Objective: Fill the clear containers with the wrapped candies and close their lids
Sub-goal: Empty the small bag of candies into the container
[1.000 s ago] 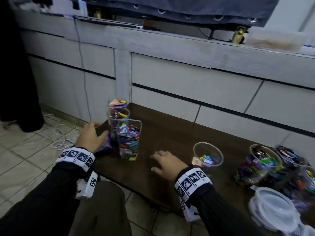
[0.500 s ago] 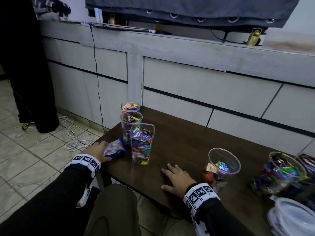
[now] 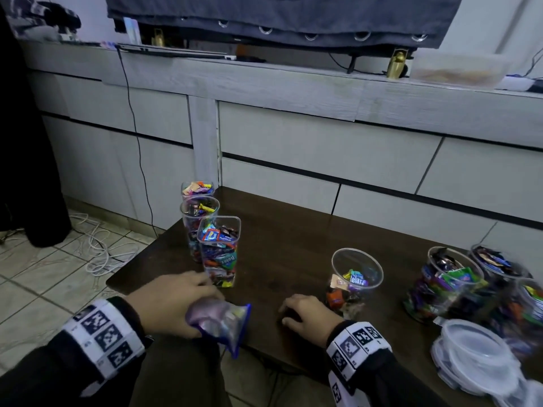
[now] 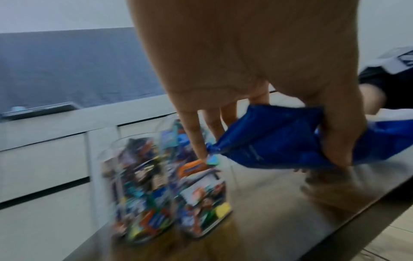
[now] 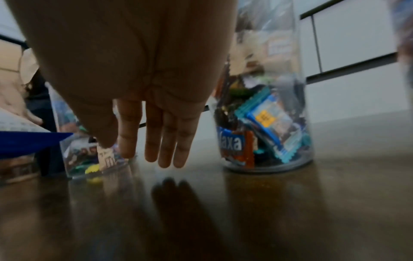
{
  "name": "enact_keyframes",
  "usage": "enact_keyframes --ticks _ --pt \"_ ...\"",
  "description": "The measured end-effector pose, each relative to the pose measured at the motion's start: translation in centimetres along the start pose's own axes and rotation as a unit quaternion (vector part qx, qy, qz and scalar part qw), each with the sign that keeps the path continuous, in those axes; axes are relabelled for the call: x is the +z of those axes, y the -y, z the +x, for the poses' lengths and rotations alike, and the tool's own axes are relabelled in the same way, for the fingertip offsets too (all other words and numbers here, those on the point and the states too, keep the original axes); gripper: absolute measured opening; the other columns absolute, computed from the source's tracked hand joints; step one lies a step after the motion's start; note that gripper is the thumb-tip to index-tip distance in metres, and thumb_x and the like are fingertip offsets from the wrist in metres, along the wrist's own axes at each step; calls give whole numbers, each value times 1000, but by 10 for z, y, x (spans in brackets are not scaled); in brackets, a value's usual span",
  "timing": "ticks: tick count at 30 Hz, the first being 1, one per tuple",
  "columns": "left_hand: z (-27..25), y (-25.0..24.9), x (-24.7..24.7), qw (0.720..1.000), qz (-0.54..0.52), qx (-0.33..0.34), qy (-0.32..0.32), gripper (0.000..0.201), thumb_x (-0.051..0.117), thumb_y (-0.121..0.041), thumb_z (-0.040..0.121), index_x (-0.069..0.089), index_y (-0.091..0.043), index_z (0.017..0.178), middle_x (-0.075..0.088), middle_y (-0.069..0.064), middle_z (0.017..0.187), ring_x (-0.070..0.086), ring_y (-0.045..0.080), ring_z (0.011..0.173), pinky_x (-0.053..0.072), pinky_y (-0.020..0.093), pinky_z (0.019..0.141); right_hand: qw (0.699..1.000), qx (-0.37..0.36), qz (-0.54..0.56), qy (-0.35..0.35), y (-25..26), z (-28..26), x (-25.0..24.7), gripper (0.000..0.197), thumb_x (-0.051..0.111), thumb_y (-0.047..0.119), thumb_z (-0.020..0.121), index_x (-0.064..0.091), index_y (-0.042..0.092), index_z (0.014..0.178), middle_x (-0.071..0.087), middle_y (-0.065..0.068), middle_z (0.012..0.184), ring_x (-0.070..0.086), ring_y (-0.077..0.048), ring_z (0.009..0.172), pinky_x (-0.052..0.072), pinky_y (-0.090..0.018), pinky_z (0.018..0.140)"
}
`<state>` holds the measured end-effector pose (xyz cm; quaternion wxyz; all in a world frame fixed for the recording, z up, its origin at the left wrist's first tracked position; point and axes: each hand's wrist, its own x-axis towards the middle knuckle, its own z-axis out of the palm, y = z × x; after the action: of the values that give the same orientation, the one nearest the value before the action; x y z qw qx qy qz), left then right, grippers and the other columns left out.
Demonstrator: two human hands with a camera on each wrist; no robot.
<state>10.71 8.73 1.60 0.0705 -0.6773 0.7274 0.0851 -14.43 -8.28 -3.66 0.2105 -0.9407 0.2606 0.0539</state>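
My left hand (image 3: 188, 301) grips a blue candy bag (image 3: 220, 321) at the table's front edge, just in front of a square clear container (image 3: 220, 254) full of wrapped candies. In the left wrist view my thumb and fingers pinch the bag (image 4: 279, 137) beside that container (image 4: 201, 194). Two more filled containers (image 3: 198, 218) stand behind it. My right hand (image 3: 296, 312) rests on the table with straight fingers (image 5: 156, 141) and holds nothing. Just right of it stands a round container (image 3: 355, 277) holding a few candies at the bottom, seen up close in the right wrist view (image 5: 268, 132).
Several filled round jars (image 3: 446, 283) crowd the right end of the dark wooden table (image 3: 293, 230). A stack of clear lids (image 3: 476, 353) lies at the front right corner. White cabinets stand behind the table. Cables lie on the tiled floor to the left.
My left hand has carried the blue bag rightwards from the table's left corner to in front of the square container. My right hand has stayed on the table.
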Motion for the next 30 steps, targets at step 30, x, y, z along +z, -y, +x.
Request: enact_keyframes --ticks 30 --pt "120 -107 -11 934 -117 239 -238 35 47 -52 93 59 -30 117 59 -14 110 54 0 100 51 30 83 950 74 200 -227 -57 -99 -1 55 77 25 76 50 26 123 57 12 120 54 -4 114 42 -13 94"
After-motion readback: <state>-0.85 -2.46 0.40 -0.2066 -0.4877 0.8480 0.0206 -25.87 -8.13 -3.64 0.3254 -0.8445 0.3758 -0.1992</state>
